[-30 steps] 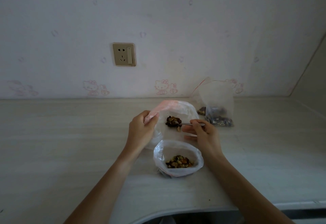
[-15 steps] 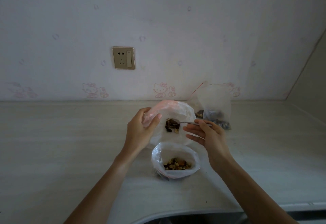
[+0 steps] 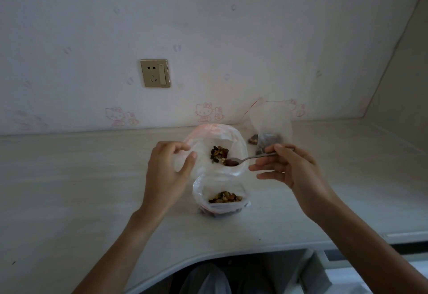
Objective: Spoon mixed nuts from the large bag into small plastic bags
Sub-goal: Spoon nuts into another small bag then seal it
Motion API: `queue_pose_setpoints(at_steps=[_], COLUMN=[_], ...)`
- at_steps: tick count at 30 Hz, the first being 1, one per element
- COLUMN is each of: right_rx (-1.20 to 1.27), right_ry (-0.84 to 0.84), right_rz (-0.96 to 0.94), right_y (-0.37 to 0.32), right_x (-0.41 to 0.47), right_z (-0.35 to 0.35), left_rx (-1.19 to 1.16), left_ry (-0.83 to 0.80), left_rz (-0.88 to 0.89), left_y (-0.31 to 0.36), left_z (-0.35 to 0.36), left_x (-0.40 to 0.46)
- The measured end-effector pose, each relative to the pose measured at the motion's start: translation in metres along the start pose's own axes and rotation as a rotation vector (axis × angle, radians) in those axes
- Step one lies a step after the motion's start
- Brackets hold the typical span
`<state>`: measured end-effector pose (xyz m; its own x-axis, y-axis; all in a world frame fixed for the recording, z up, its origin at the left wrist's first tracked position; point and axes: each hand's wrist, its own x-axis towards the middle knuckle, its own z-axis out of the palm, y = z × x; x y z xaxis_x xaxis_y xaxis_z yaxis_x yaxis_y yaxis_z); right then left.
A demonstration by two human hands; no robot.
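From the head camera, the left hand (image 3: 167,168) is pinching the rim of a small plastic bag (image 3: 215,149), its grip clamped on the film between thumb and fingers and holding the mouth open and tilted toward the viewer. The right hand (image 3: 293,168) is gripping the handle of a metal spoon (image 3: 249,159), thumb on top and the lower fingers spread beneath. Half a second ago the loaded spoon bowl was sitting higher in the bag mouth; now it is lying lower, at the right inner edge, with a few nuts left in it and a heap of mixed nuts (image 3: 219,152) resting on the bag's inner wall just left of it. A second bag (image 3: 220,197) is standing open on the counter (image 3: 69,189) directly in front of the held one, with nuts in its bottom, unmoved. The large bag (image 3: 269,127) is standing upright behind the right hand, near the wall, where it stood before. A wall socket (image 3: 155,73) is sitting above the counter.
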<state>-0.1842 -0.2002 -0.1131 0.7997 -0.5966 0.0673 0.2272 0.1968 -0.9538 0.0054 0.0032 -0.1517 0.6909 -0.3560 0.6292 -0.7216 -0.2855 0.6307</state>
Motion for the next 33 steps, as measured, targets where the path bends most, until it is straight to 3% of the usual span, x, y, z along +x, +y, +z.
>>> queue_pose_setpoints(at_steps=[5, 9, 11, 15, 18, 22, 30, 33], right_rx=[-0.121, -0.334, -0.542, -1.342, -1.616, -1.472, -0.521, -0.407], right_ry=[-0.09, -0.134, -0.181, -0.35, -0.486, -0.439, -0.151, -0.067], right_rz=[0.048, -0.066, -0.189, -0.68, -0.925, -0.849, -0.32, -0.253], right_y=[0.005, 0.005, 0.002, -0.009, -0.013, -0.016, -0.01, -0.007], right_x=[-0.024, -0.032, -0.036, -0.047, -0.051, -0.048, -0.025, -0.012], right_z=[-0.007, -0.006, -0.006, -0.01, -0.004, -0.002, -0.008, -0.007], left_rx=[-0.051, -0.028, -0.037, -0.111, -0.089, -0.016, -0.017, -0.039], left_ry=[-0.223, -0.398, -0.379, -0.4, -0.417, -0.448, -0.392, -0.354], left_rz=[-0.117, -0.249, -0.267, -0.301, -0.316, -0.283, -0.28, -0.227], left_y=[0.011, 0.013, 0.014, 0.017, 0.017, 0.016, 0.012, 0.011], left_z=[-0.006, -0.002, -0.001, -0.002, 0.0, 0.001, -0.009, -0.014], left_x=[-0.019, -0.027, -0.025, -0.02, -0.015, -0.009, -0.003, 0.005])
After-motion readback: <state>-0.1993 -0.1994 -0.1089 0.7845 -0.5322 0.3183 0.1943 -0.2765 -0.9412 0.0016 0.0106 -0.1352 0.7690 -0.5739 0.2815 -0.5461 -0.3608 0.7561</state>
